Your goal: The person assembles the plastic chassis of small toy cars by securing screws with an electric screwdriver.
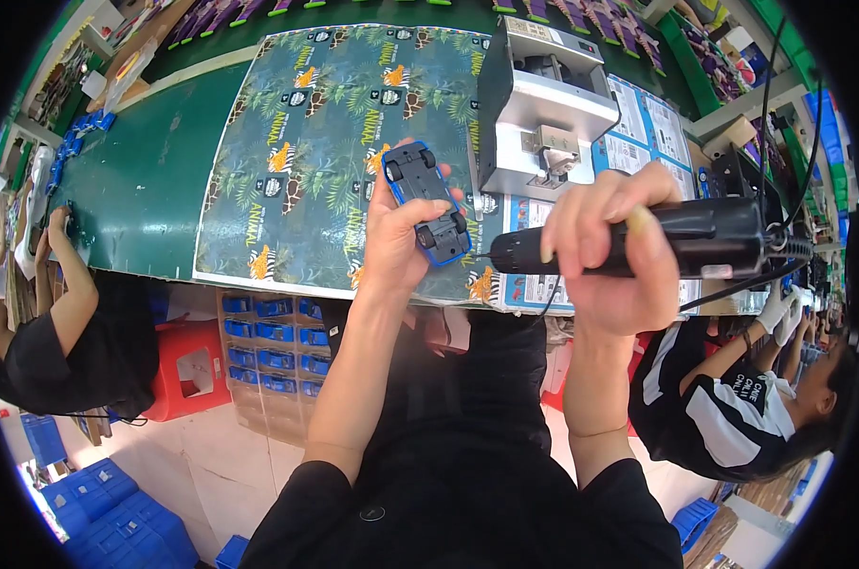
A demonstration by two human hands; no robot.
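Hands at green workbench, patterned sheet, people either side

Letters show on 1 sheet (yellow, repeated) and 1 shirt.

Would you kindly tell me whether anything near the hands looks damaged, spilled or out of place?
Nothing stands out. The left hand holds a blue toy car, its black underside showing, and the right hand grips a black cylindrical power screwdriver. No spill or breakage shows; scratches may be too small to tell.

Smooth, glossy plastic electric screwdriver
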